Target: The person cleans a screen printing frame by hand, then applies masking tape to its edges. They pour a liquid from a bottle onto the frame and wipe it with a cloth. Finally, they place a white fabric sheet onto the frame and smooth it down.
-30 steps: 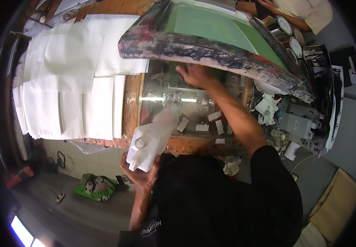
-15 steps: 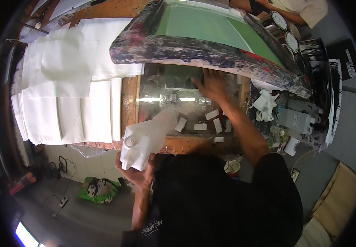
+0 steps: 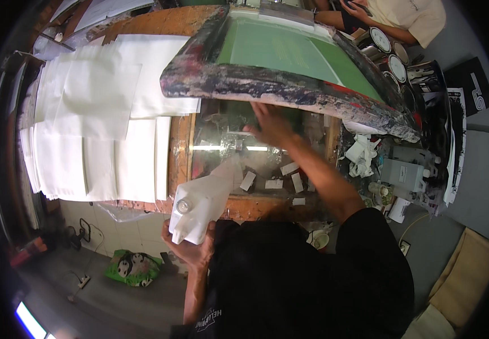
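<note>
Fabric (image 3: 202, 200), white and limp, hangs bunched in the left hand (image 3: 190, 248), which grips its lower end; it looks light, soft, best pinched by an edge. Just above it, the right hand (image 3: 271, 124) lies open, flat on the smooth glass plate (image 3: 227, 141) under the raised, paint-crusted screen frame (image 3: 267, 85).
</note>
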`<state>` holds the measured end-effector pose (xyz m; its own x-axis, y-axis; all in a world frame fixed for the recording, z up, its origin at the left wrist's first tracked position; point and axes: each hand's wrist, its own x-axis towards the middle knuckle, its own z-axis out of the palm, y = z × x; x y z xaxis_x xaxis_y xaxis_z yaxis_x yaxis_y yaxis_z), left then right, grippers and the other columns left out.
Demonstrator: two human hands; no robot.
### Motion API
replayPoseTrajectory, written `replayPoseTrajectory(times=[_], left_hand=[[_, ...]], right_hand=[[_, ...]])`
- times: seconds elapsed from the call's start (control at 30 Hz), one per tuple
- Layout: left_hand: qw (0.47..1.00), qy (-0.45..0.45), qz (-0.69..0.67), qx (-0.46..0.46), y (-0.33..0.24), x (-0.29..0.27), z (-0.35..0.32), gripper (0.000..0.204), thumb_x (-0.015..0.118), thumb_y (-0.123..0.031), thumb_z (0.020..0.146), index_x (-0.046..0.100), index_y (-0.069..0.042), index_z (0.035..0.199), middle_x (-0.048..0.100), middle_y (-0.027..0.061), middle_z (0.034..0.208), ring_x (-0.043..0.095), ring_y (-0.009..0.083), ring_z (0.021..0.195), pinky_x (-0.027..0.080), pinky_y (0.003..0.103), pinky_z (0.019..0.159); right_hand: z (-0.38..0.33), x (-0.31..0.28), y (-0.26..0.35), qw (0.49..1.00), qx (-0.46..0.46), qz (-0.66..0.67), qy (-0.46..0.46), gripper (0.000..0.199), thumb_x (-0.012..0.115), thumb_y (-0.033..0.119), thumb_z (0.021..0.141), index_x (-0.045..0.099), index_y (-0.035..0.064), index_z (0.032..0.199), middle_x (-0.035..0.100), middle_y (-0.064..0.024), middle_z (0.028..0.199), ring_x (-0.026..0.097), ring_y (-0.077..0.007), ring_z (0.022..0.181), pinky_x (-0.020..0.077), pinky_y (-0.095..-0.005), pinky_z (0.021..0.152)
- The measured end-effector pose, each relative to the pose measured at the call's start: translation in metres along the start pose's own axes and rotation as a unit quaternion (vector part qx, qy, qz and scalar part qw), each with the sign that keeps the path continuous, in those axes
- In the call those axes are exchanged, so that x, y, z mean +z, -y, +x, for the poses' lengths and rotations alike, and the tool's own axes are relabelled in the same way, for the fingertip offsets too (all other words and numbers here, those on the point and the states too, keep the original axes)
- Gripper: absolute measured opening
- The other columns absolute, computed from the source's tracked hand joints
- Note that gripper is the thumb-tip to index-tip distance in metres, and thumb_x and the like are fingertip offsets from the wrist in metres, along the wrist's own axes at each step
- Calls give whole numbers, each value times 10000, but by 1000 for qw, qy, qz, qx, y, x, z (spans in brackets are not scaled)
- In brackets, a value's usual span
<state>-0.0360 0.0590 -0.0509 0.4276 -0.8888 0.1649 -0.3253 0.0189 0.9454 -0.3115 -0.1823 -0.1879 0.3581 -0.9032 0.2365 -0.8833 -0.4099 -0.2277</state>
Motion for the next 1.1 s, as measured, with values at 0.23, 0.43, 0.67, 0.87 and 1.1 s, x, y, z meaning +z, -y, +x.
replayPoseTrajectory(times=[0.23, 0.43, 0.67, 0.87, 1.1], left_hand=[[998, 14, 53, -10, 3, -11, -6, 979, 941, -219, 724, 282, 29, 1404, 482, 202, 1267, 547, 276, 1150, 488, 417, 960], [998, 3, 39, -53, -2, -28, -12, 982, 947, -242, 718, 291, 21, 1399, 479, 198, 1259, 543, 277, 1136, 473, 420, 971], [998, 10, 47, -37, -4, -36, -6, 964, 939, -247, 730, 290, 14, 1394, 476, 199, 1245, 537, 279, 1137, 467, 412, 974], [998, -2, 39, -58, -11, -34, -8, 973, 934, -236, 736, 278, 25, 1406, 454, 211, 1286, 513, 293, 1171, 453, 443, 999], [992, 55, 108, 20, -7, -38, -7, 985, 922, -253, 749, 285, 67, 1428, 453, 220, 1283, 509, 320, 1191, 452, 456, 1001]], right_hand=[[-21, 5, -10, 998, -50, -44, 21, 497, 553, 346, 1014, 597, -37, 1329, 496, -195, 1509, 398, -350, 1444, 293, -517, 1188], [-59, -39, -19, 977, -3, -119, 178, 772, 545, 446, 1005, 337, -74, 1536, 320, -238, 1622, 226, -346, 1548, 146, -528, 1262], [-47, -46, 15, 984, 68, -27, 165, 773, 530, 421, 1015, 306, -124, 1515, 258, -298, 1625, 214, -374, 1549, 144, -549, 1259], [15, -1, -31, 993, 69, 91, 38, 484, 504, 280, 1018, 520, -8, 1408, 485, -241, 1488, 442, -422, 1383, 301, -516, 1195], [9, 38, -2, 985, -42, 6, -166, 332, 602, 163, 911, 686, -41, 1159, 584, -263, 1337, 559, -421, 1271, 429, -466, 1115]])
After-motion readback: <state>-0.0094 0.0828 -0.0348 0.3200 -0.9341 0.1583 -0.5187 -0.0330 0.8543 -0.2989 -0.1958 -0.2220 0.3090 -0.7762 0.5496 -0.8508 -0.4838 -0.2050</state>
